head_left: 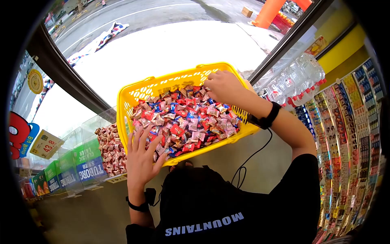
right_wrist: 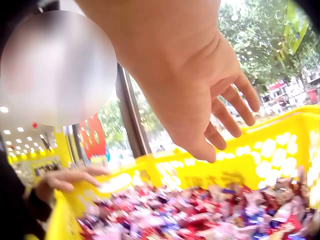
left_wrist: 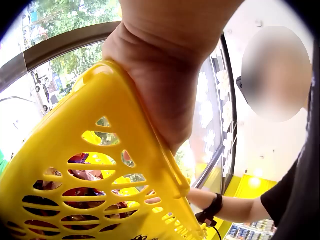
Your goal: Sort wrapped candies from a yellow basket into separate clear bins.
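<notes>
A yellow plastic basket (head_left: 231, 139) with perforated sides holds a heap of small wrapped candies (head_left: 185, 122) in pink, red and blue wrappers. My left hand (head_left: 143, 156) lies at the basket's near left corner, fingers straight and spread over the rim; in the left wrist view the wrist is close against the rim. Over the far right part of the basket is my right hand (head_left: 227, 87). In the right wrist view, the right hand's fingers (right_wrist: 231, 117) are loosely extended above the candies with nothing in them.
Clear bins with more wrapped candies (head_left: 110, 148) and Tuborg boxes (head_left: 90, 160) line the left side. Large water bottles (head_left: 294, 79) stand at the right, beside racks of small packets (head_left: 345, 134). A cable (head_left: 254, 158) hangs from the right wrist. Beyond the doorway lies a street.
</notes>
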{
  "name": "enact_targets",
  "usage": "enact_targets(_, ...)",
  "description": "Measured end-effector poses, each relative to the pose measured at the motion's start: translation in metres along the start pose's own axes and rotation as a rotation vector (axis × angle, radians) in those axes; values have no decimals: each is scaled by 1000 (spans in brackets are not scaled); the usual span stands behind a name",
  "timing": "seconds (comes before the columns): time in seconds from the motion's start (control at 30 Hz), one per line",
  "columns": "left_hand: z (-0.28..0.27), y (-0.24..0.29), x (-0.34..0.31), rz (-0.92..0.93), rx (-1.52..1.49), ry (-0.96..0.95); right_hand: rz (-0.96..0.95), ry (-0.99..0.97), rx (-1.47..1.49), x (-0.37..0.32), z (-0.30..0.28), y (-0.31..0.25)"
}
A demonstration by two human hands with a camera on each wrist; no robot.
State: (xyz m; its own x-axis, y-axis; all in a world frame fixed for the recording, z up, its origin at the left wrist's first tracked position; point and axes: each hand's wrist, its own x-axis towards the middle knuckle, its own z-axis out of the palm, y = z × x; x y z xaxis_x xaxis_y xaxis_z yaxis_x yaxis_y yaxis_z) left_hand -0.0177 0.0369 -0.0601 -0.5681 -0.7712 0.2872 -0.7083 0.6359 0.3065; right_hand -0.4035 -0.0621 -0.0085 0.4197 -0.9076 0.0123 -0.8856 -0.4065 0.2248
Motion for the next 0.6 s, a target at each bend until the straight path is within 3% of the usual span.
enact_targets(0.13,-2,2,0,-10,9,12,-89,-65,-185,2,73,27)
enact_targets(0.27,-2,2,-1,-5,8,19,-108,-164,-349,10,106,30)
enact_targets(0.43,-2,1,0,-18,4,25,-79,-178,-361,23,110,28)
enact_targets(0.6,-2,1,0,-30,-10,35,-57,-159,-153,23,82,20)
